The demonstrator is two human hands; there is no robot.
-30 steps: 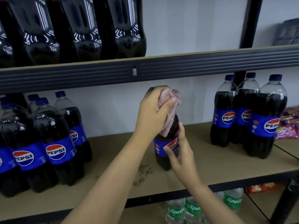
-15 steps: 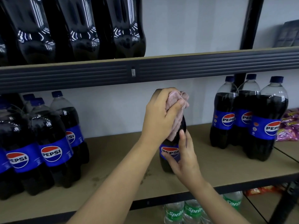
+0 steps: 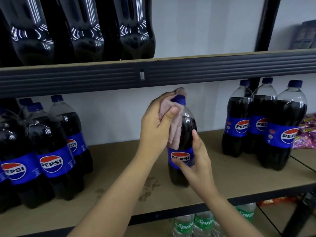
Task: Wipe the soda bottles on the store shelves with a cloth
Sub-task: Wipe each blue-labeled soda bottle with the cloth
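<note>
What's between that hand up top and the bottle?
A pink cloth. In the head view, the left hand presses it against the neck and shoulder of the bottle.

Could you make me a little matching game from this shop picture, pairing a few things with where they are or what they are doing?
Things:
1. cloth
2. right hand
3. Sprite bottles
4. lone Pepsi bottle

Places or states:
A. on the shelf below
B. held by the left hand against the bottle's neck
C. standing apart on the middle shelf
D. gripping the blue label

Pairs: 1-B, 2-D, 3-A, 4-C
</note>
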